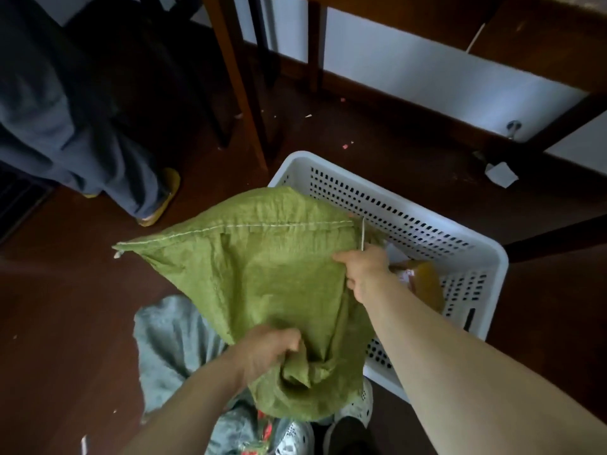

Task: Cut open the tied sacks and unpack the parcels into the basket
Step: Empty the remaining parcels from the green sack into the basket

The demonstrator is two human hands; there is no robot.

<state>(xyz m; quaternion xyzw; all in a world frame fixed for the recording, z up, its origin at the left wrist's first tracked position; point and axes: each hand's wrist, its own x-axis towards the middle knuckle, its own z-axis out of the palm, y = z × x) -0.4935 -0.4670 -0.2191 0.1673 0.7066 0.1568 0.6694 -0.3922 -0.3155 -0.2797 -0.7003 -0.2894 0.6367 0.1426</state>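
A green woven sack (262, 274) hangs upside down in front of me, its stitched bottom seam on top. My left hand (266, 349) grips the bunched fabric near the sack's lower opening. My right hand (364, 270) pinches the sack's right edge just below the seam, where a white thread end sticks up. Behind the sack stands a white perforated plastic basket (427, 224) on the floor. Yellow-brown parcels (423, 280) lie inside it, partly hidden by my right arm.
Another person's legs in grey trousers and yellow shoes (157, 198) stand at the left. Wooden chair legs (243, 93) and a table frame (492, 136) lie beyond the basket. Paper scraps (501, 174) dot the dark wooden floor. My own feet are below the sack.
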